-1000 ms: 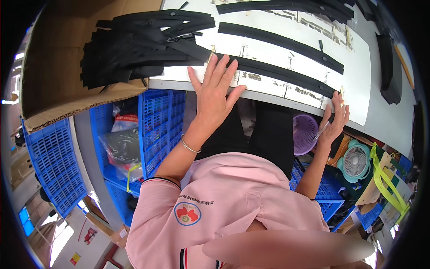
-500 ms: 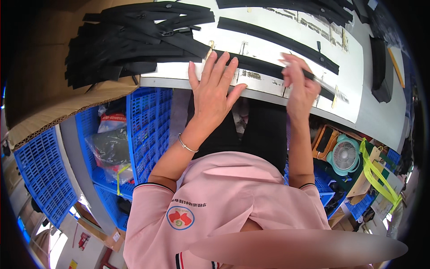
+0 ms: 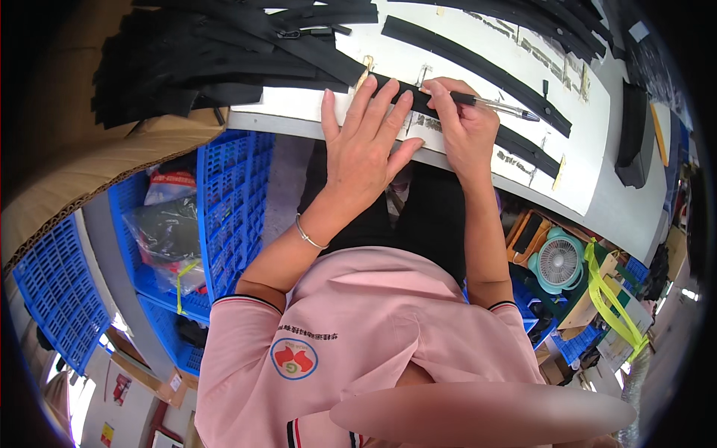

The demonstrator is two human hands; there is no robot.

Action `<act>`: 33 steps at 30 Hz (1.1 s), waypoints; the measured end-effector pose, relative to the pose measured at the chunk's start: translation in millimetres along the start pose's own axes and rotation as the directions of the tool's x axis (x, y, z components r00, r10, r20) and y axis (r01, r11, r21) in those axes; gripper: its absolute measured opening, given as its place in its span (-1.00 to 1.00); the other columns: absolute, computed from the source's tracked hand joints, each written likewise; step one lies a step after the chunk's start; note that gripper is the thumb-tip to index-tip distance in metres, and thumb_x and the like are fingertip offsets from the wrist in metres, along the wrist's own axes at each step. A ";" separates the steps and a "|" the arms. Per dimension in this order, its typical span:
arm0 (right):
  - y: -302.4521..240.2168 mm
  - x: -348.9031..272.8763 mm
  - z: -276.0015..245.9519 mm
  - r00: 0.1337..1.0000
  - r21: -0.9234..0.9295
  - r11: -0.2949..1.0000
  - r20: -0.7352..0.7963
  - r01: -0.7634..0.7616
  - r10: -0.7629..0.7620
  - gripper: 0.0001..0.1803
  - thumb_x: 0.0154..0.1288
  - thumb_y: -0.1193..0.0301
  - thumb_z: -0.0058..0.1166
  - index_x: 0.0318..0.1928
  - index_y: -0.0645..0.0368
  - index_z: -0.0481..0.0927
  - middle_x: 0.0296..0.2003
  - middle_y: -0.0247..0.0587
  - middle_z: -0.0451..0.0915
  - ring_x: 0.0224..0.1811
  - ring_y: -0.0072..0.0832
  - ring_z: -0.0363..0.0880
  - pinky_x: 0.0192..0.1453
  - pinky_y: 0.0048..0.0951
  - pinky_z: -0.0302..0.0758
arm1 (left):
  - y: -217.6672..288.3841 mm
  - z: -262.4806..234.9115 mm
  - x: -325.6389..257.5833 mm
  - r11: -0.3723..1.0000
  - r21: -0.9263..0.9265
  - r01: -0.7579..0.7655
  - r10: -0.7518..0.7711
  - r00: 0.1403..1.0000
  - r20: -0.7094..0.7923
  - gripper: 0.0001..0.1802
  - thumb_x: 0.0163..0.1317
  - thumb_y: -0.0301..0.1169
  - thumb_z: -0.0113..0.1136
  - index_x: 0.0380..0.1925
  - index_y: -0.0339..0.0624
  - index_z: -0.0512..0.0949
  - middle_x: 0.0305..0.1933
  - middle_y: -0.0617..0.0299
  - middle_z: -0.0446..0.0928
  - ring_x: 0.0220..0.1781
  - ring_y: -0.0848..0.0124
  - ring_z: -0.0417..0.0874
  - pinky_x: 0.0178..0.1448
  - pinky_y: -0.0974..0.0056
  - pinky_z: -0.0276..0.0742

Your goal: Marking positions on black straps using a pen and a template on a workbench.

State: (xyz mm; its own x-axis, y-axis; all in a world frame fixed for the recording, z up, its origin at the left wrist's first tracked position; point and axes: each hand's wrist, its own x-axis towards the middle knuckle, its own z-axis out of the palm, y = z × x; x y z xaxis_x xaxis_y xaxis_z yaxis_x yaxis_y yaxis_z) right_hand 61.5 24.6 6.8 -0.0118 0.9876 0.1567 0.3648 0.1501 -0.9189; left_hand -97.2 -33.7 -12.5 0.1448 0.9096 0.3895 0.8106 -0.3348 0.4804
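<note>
My left hand [image 3: 362,149] lies flat with its fingers spread, the fingertips resting on a long black zipper strip [image 3: 529,151] along the near part of a white marked board [image 3: 586,168]. A pen [image 3: 504,107] with a clear barrel and a black section is pinched in my right hand [image 3: 469,131]. Its clear end points right. Close to the left fingertips, my right fingers are over the same strip; the pen's writing point is hidden by them. A second black zipper strip [image 3: 478,66] with a pull lies farther back on the board.
A heap of black zipper strips [image 3: 194,60] covers the left of the table beside a cardboard box [image 3: 82,164]. More strips [image 3: 538,19] lie at the back. A black block-shaped object [image 3: 633,138] stands at right. Blue crates [image 3: 235,201] and a small fan [image 3: 558,260] sit below table level.
My right hand has moved left with the pen, toward my left hand, and now bears down over the near strip. My left hand stays on the strip. The view has shifted slightly.
</note>
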 end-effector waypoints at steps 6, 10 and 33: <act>-5.9 -0.6 2.5 0.998 -0.044 0.999 -0.061 -0.003 0.000 -0.82 0.43 0.45 0.24 -0.22 0.37 0.75 -0.27 -0.21 0.77 -0.41 -0.58 0.69 -0.32 -0.57 0.54 | -0.4 1.2 0.6 1.000 -0.009 -0.004 0.004 1.000 -0.011 -0.34 0.19 -0.08 0.42 0.27 -0.07 0.56 0.41 0.19 0.46 0.50 0.15 0.37 0.54 -0.37 -0.09; -1.7 -3.7 -8.4 0.998 0.029 1.000 0.055 0.004 -0.006 -0.84 0.45 0.50 0.18 -0.19 0.34 0.76 -0.35 -0.29 0.72 -0.42 -0.69 0.54 -0.34 -0.63 0.44 | -0.3 2.0 0.9 1.000 0.005 -0.006 0.006 1.000 -0.017 -0.34 0.17 -0.08 0.43 0.25 -0.08 0.58 0.40 0.20 0.47 0.48 0.15 0.39 0.53 -0.36 -0.07; -0.2 -19.4 -76.8 0.978 0.065 0.998 -0.210 0.010 0.004 -0.84 0.37 0.56 0.15 -0.32 0.34 0.76 -0.36 -0.26 0.77 -0.42 -0.69 0.60 -0.34 -0.61 0.48 | 4.1 1.2 2.6 0.998 0.065 -0.007 0.004 0.999 0.039 -0.35 0.19 -0.09 0.47 0.26 -0.11 0.60 0.38 0.20 0.50 0.52 0.15 0.34 0.61 -0.26 -0.22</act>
State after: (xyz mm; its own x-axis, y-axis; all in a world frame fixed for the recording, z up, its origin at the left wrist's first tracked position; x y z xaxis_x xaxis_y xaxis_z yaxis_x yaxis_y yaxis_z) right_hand 133.2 1.8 31.8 0.1851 0.9565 0.2253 0.3035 0.1624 -0.9389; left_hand -92.9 -32.4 -10.5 0.1702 0.9170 0.3608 0.8448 -0.3242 0.4256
